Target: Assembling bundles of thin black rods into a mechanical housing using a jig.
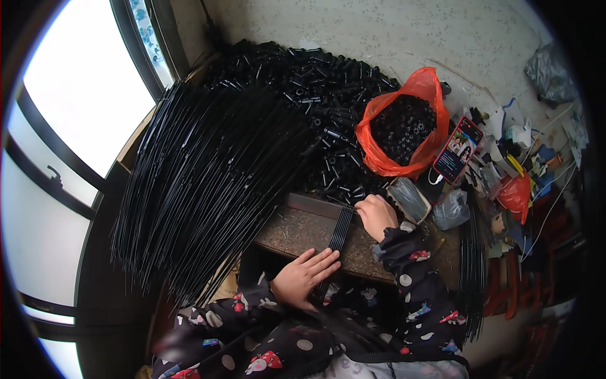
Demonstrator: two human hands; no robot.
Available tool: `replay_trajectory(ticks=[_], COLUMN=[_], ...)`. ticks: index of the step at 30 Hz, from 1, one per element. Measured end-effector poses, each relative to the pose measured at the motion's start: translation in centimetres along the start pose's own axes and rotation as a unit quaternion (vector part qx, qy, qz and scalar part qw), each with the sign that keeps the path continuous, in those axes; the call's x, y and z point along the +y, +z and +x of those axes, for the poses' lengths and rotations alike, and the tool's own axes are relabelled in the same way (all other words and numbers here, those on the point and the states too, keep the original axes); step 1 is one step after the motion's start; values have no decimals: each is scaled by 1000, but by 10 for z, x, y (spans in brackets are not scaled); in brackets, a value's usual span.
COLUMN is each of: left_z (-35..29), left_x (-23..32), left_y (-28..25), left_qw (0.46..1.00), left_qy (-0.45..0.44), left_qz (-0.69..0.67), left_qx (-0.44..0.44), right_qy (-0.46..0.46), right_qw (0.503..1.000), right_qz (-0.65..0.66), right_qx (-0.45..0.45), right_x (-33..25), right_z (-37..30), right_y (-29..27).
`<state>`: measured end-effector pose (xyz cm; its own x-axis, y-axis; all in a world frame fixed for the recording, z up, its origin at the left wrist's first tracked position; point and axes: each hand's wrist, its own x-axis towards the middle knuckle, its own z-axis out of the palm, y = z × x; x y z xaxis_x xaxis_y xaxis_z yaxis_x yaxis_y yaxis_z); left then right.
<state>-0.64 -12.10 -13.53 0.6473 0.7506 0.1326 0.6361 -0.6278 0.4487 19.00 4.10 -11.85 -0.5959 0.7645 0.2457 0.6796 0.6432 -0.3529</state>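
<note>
Head view: your left hand lies flat over black rods on the surface, your right hand curls narrow at their far ends, grip unclear; likely light, springy and slick, they suit pinching there.

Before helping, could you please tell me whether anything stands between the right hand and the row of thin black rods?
Nothing visible: the right hand is at the far end of the row of rods, though contact is unclear; the left hand lies over its near part.
</note>
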Motion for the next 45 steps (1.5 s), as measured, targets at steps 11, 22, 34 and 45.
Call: replay_trajectory(ticks=[11, 22, 34, 45], left_z=[-10, 3, 33, 7], left_x=[-2, 66, 67, 87], left_y=[9, -50, -63, -14], left_qw=[995, 981, 657, 676], left_qy=[45, 89, -82, -29], left_qz=[26, -152, -591, -737], left_qx=[80, 84, 460, 4], right_qy=[-23, -349, 212, 66], right_qw=[813, 649, 549, 552], right_qz=[572, 619, 804, 701], right_qx=[-101, 271, -84, 447], right_x=[-156, -179, -156, -128], right_z=[-107, -180, -124, -65], right_y=[-56, -170, 31, -95])
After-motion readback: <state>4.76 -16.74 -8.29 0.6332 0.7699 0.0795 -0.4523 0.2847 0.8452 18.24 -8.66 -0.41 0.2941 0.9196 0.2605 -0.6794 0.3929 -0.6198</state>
